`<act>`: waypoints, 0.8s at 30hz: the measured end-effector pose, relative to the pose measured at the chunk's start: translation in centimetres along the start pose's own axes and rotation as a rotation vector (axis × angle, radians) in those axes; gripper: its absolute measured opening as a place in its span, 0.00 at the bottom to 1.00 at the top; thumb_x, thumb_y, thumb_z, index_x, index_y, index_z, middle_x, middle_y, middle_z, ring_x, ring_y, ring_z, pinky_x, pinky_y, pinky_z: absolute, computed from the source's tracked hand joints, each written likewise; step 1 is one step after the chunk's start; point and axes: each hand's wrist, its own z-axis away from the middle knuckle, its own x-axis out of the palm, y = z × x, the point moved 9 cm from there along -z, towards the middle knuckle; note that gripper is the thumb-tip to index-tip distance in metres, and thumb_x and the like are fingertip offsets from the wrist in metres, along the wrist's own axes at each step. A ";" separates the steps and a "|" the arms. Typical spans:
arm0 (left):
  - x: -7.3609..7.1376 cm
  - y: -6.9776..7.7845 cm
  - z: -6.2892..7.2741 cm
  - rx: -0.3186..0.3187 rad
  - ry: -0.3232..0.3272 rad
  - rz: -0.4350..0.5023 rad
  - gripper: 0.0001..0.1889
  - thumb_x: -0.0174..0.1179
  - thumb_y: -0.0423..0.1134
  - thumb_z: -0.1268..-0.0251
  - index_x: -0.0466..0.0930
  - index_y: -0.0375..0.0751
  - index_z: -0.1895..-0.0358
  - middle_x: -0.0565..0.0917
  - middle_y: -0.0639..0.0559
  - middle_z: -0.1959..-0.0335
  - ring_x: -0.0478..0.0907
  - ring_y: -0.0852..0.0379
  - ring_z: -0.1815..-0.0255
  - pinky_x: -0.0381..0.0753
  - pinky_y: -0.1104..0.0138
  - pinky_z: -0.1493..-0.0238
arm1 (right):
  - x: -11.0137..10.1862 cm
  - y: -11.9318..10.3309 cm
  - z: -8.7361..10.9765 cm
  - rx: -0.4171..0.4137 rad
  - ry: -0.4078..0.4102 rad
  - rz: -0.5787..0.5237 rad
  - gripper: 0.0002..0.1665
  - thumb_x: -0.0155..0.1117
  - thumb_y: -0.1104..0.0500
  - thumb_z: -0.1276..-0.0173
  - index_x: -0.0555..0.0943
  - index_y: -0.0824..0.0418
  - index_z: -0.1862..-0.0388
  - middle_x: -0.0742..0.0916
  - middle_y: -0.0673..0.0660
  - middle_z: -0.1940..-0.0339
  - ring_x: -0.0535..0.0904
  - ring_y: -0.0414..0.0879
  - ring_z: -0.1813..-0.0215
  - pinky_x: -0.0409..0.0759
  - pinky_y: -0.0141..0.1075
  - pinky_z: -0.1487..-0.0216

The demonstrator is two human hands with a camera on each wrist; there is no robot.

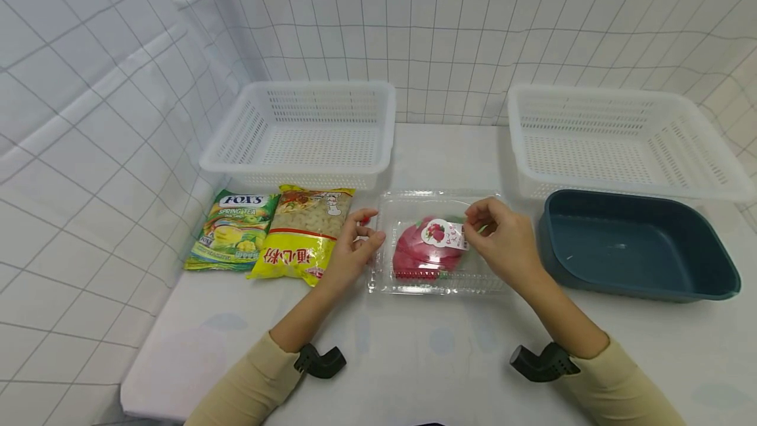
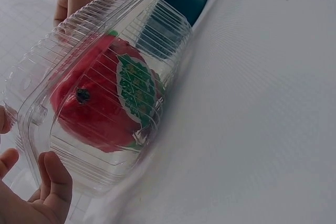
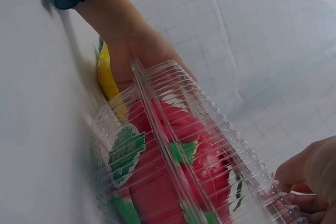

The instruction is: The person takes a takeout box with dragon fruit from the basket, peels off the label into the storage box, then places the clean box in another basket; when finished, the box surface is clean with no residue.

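Observation:
A clear plastic clamshell box [image 1: 437, 284] lies closed on the table between my hands. Inside it is a red dragon fruit [image 2: 92, 114] with green leaf tips and a green sticker [image 2: 137, 85]. Across the lid runs a white label [image 1: 443, 234] with a picture of fruit. My right hand [image 1: 505, 238] pinches the right end of this label between thumb and fingertips. The left hand [image 1: 349, 252] stays at the box's left edge, its fingers loosely bent and spread around the corner in the left wrist view.
Left of the box lie a yellow bag of pasta [image 1: 301, 235] and a green Fox's candy bag [image 1: 233, 232]. Two white slatted baskets stand behind, one left [image 1: 296, 173] and one right [image 1: 627, 189]. A dark teal bin [image 1: 550, 242] is at the right.

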 end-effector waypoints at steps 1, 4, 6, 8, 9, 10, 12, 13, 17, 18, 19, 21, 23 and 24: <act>0.0 0.0 0.0 0.000 -0.001 -0.001 0.23 0.56 0.34 0.30 0.64 0.41 0.34 0.71 0.45 0.60 0.68 0.59 0.75 0.73 0.73 0.69 | 0.0 -0.1 0.0 -0.006 0.003 -0.004 0.10 0.68 0.72 0.44 0.79 0.66 0.64 0.85 0.58 0.70 0.81 0.46 0.69 0.77 0.26 0.68; 0.0 0.0 0.0 0.000 -0.005 -0.002 0.23 0.55 0.34 0.30 0.63 0.41 0.34 0.71 0.45 0.60 0.68 0.60 0.75 0.73 0.73 0.69 | -0.1 -0.2 0.0 -0.013 0.013 -0.018 0.10 0.68 0.73 0.43 0.79 0.67 0.63 0.86 0.58 0.70 0.81 0.46 0.69 0.77 0.26 0.67; 0.0 0.0 0.0 0.000 -0.006 -0.003 0.23 0.55 0.34 0.30 0.63 0.41 0.34 0.71 0.45 0.60 0.68 0.59 0.75 0.73 0.73 0.69 | -0.1 -0.2 0.0 -0.014 0.026 -0.058 0.09 0.68 0.73 0.42 0.79 0.67 0.63 0.85 0.58 0.69 0.80 0.45 0.68 0.76 0.24 0.65; 0.0 0.1 0.0 0.001 -0.007 -0.004 0.23 0.55 0.35 0.30 0.63 0.41 0.34 0.71 0.45 0.60 0.68 0.59 0.75 0.73 0.73 0.68 | -0.2 -0.2 0.1 -0.019 0.044 -0.121 0.08 0.66 0.74 0.40 0.78 0.68 0.63 0.85 0.60 0.68 0.79 0.42 0.67 0.75 0.23 0.63; 0.0 0.1 0.0 0.002 -0.008 -0.004 0.23 0.55 0.35 0.29 0.63 0.41 0.34 0.71 0.45 0.60 0.68 0.59 0.75 0.73 0.73 0.68 | -0.4 -0.2 0.0 -0.019 0.058 -0.157 0.08 0.66 0.74 0.39 0.78 0.69 0.63 0.85 0.60 0.68 0.79 0.40 0.67 0.75 0.22 0.63; 0.0 0.2 0.0 0.003 -0.009 -0.002 0.23 0.55 0.35 0.29 0.63 0.41 0.34 0.71 0.45 0.60 0.68 0.59 0.75 0.73 0.73 0.68 | -0.5 -0.1 0.0 -0.020 0.071 -0.194 0.07 0.65 0.75 0.39 0.77 0.70 0.63 0.85 0.61 0.67 0.78 0.39 0.66 0.75 0.22 0.62; 0.1 0.1 0.0 0.003 -0.013 -0.004 0.23 0.55 0.35 0.29 0.63 0.42 0.34 0.71 0.45 0.60 0.68 0.59 0.75 0.73 0.73 0.68 | -0.8 0.0 0.0 -0.021 0.086 -0.232 0.07 0.65 0.76 0.39 0.77 0.71 0.63 0.85 0.62 0.66 0.78 0.38 0.66 0.75 0.22 0.61; 0.1 0.1 0.0 0.003 -0.015 -0.006 0.23 0.55 0.35 0.29 0.63 0.42 0.34 0.71 0.45 0.60 0.68 0.58 0.74 0.73 0.73 0.68 | -0.9 0.0 -0.1 -0.018 0.085 -0.227 0.07 0.65 0.76 0.39 0.77 0.71 0.63 0.85 0.62 0.66 0.78 0.38 0.66 0.75 0.22 0.62; 0.1 0.1 0.0 0.000 -0.018 -0.011 0.23 0.55 0.36 0.29 0.63 0.42 0.34 0.71 0.44 0.60 0.68 0.58 0.74 0.74 0.72 0.68 | -0.8 0.2 -0.2 0.000 0.009 -0.076 0.05 0.67 0.72 0.39 0.82 0.68 0.63 0.85 0.58 0.68 0.77 0.44 0.64 0.75 0.30 0.62; 0.1 0.0 0.0 -0.002 -0.018 -0.013 0.23 0.55 0.36 0.29 0.63 0.42 0.34 0.71 0.44 0.59 0.68 0.58 0.74 0.74 0.72 0.68 | -0.6 0.3 -0.3 0.004 -0.025 -0.025 0.04 0.67 0.71 0.38 0.83 0.66 0.64 0.84 0.56 0.68 0.77 0.46 0.64 0.75 0.33 0.61; 0.1 0.0 0.0 -0.004 -0.017 -0.015 0.23 0.55 0.36 0.29 0.63 0.42 0.34 0.71 0.44 0.59 0.68 0.58 0.74 0.74 0.72 0.67 | -0.4 0.3 -0.3 0.004 -0.056 0.022 0.04 0.67 0.69 0.38 0.85 0.65 0.65 0.84 0.56 0.69 0.76 0.48 0.63 0.74 0.37 0.61; 0.0 0.0 0.0 -0.006 -0.016 -0.017 0.23 0.55 0.36 0.29 0.63 0.43 0.34 0.71 0.44 0.59 0.68 0.58 0.74 0.74 0.72 0.67 | -0.1 0.4 -0.3 0.003 -0.111 0.096 0.03 0.68 0.66 0.38 0.86 0.64 0.66 0.82 0.55 0.70 0.74 0.51 0.63 0.71 0.42 0.62; 0.0 0.0 0.1 -0.006 -0.013 -0.019 0.23 0.55 0.36 0.29 0.64 0.43 0.34 0.71 0.44 0.59 0.68 0.58 0.74 0.74 0.72 0.68 | 0.2 0.6 -0.3 0.014 -0.150 0.134 0.03 0.68 0.65 0.39 0.86 0.64 0.67 0.79 0.55 0.70 0.72 0.52 0.63 0.69 0.43 0.62; 0.0 0.0 0.1 -0.006 -0.013 -0.020 0.23 0.56 0.36 0.29 0.64 0.43 0.34 0.71 0.44 0.59 0.68 0.58 0.74 0.74 0.72 0.68 | 0.4 0.7 -0.3 0.022 -0.162 0.147 0.04 0.68 0.64 0.39 0.86 0.64 0.67 0.79 0.56 0.71 0.71 0.52 0.63 0.68 0.43 0.63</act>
